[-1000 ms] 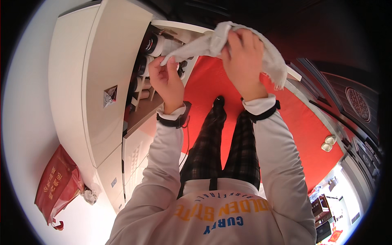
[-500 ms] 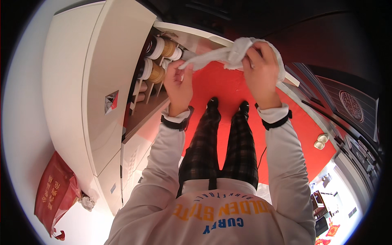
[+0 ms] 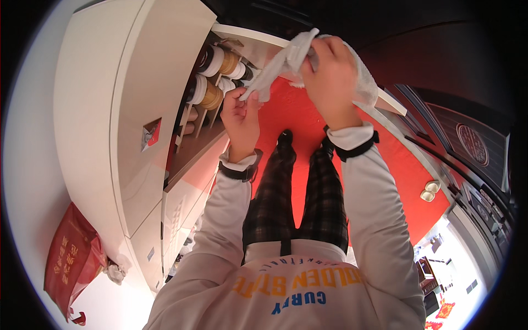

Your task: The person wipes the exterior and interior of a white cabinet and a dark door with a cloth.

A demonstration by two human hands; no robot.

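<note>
A thin white cloth [image 3: 279,65] stretches between my two hands, above the red floor. My left hand [image 3: 241,122] pinches its lower left corner between thumb and fingertips, close to the open cabinet shelves. Higher and to the right, my right hand [image 3: 334,82] has its fingers closed on the bunched upper part. Some of the cloth stands up past those fingers, and a wider fold hangs behind the right hand, partly hidden by it.
Several round containers in white, tan and black [image 3: 212,94] fill the open shelves at left. A tall white cabinet [image 3: 91,110] stands beside them, with a red bag [image 3: 74,256] below. Dark panelling [image 3: 429,60] rises at upper right. A pale two-part object [image 3: 430,190] lies on the red floor [image 3: 385,192].
My right hand has moved left and slightly up, nearer my left hand. The cloth between them now slants more steeply, its upper end raised. My left hand keeps its pinch almost in place.
</note>
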